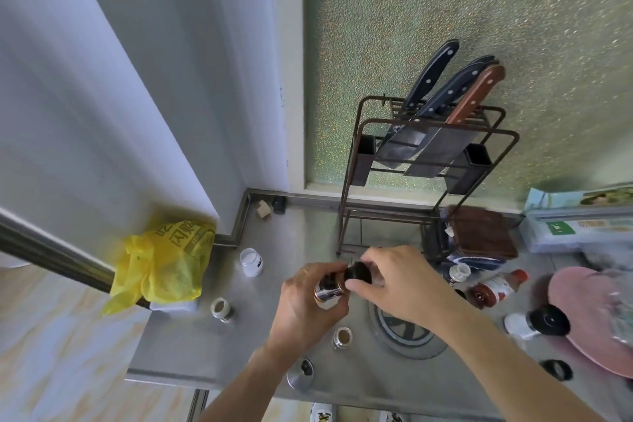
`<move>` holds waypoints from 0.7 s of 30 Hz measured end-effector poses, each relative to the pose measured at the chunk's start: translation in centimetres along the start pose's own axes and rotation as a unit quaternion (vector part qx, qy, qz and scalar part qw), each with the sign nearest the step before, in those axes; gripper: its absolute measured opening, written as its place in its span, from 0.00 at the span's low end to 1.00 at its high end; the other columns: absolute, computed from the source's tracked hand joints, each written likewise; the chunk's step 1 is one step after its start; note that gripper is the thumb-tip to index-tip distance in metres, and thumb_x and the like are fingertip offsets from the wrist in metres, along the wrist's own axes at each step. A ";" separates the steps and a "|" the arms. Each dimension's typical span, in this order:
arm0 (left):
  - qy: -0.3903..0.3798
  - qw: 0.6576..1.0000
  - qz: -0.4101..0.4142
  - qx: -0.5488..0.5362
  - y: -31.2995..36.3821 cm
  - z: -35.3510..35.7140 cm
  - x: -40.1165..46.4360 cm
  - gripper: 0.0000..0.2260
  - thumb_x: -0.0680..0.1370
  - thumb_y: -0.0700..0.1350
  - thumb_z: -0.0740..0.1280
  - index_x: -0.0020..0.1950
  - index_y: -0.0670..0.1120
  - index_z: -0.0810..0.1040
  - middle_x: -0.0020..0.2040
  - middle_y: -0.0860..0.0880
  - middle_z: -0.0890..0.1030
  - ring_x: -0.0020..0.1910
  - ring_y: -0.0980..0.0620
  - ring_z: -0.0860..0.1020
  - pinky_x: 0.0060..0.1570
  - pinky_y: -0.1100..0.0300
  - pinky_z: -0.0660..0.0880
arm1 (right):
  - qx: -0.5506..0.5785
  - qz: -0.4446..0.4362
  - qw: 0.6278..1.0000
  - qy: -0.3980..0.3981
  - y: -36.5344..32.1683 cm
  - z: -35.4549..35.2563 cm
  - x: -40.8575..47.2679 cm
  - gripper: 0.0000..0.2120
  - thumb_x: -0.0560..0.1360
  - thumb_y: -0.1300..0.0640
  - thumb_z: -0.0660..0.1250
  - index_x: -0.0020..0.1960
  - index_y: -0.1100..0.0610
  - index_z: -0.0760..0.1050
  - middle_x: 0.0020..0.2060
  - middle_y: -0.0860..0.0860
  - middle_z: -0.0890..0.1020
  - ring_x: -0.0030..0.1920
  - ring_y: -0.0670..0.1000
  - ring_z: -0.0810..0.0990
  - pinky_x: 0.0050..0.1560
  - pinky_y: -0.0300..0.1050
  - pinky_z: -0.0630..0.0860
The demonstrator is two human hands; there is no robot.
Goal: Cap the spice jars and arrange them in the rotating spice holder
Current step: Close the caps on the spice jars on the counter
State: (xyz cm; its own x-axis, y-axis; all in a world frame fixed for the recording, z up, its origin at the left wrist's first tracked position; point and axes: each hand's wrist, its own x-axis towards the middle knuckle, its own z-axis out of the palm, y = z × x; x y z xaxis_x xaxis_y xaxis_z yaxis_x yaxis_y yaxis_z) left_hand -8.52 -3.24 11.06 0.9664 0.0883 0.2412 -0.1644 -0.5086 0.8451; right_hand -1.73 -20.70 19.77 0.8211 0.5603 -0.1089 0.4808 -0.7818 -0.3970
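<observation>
My left hand (308,305) grips a small dark spice jar (329,287) with a copper band, tilted to the right above the steel counter. My right hand (394,281) has its fingers closed on the jar's black cap (359,273), which sits at the jar's mouth. Two open jars stand on the counter, one (222,309) to the left and one (343,337) just below my hands. A white capped jar (251,261) stands further back. A jar with a black lid (537,320) lies on its side at the right. No rotating holder shows clearly.
A wire knife rack (428,161) with three knives stands behind my hands. A yellow plastic bag (164,267) hangs at the left. A red-capped sauce bottle (496,288), a pink plate (589,322), a brown cloth (483,231), a round steel lid (300,377) and a loose black cap (556,368) lie around.
</observation>
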 end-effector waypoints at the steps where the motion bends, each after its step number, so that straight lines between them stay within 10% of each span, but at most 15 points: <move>1: -0.004 1.000 0.001 0.001 0.0 0.0 -0.2 0.22 0.67 0.42 0.80 0.58 0.55 0.82 0.49 0.58 0.84 0.46 0.65 0.82 0.48 0.77 0.73 | 0.007 -0.005 1.000 -0.011 -0.1 -0.1 -0.3 0.24 0.73 0.37 0.69 0.62 0.50 0.76 0.52 0.45 0.84 0.50 0.46 0.81 0.53 0.45 0.78; 5: -0.002 1.000 0.007 0.002 0.1 0.1 -0.6 0.21 0.67 0.42 0.79 0.58 0.55 0.82 0.50 0.59 0.84 0.47 0.64 0.82 0.49 0.75 0.74 | 0.061 -0.010 0.997 -0.037 0.1 -0.5 -1.1 0.16 0.72 0.50 0.73 0.59 0.47 0.77 0.50 0.44 0.84 0.48 0.45 0.82 0.52 0.48 0.81; 9: -0.004 1.000 0.019 0.004 0.4 0.2 -1.1 0.21 0.68 0.43 0.79 0.59 0.55 0.82 0.50 0.59 0.84 0.48 0.64 0.82 0.49 0.74 0.74 | 0.016 0.042 0.999 -0.003 -0.3 -0.1 -1.7 0.24 0.74 0.32 0.62 0.46 0.54 0.79 0.34 0.49 0.83 0.35 0.48 0.80 0.42 0.52 0.80; 12: 0.000 1.000 0.023 0.014 0.5 0.2 -1.4 0.22 0.67 0.42 0.80 0.58 0.55 0.82 0.50 0.61 0.84 0.47 0.67 0.80 0.50 0.76 0.73 | 0.079 0.037 0.996 -0.032 -0.1 -0.2 -2.5 0.20 0.71 0.38 0.70 0.59 0.46 0.76 0.42 0.43 0.84 0.39 0.44 0.82 0.45 0.49 0.81; 21: -0.003 0.999 0.025 0.024 0.8 0.3 -2.2 0.21 0.67 0.43 0.80 0.57 0.55 0.82 0.50 0.59 0.85 0.47 0.65 0.81 0.49 0.75 0.73 | 0.026 0.044 0.998 -0.033 -0.1 -0.2 -3.1 0.17 0.70 0.36 0.68 0.53 0.45 0.76 0.38 0.45 0.84 0.36 0.43 0.81 0.43 0.49 0.81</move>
State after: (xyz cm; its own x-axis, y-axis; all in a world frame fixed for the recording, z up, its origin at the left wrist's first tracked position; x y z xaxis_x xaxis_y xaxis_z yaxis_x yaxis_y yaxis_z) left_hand -10.68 -4.15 11.08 0.9582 0.0563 0.2804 -0.2038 -0.5532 0.8077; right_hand -4.30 -22.42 20.36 0.8362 0.5085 -0.2053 0.3896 -0.8144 -0.4301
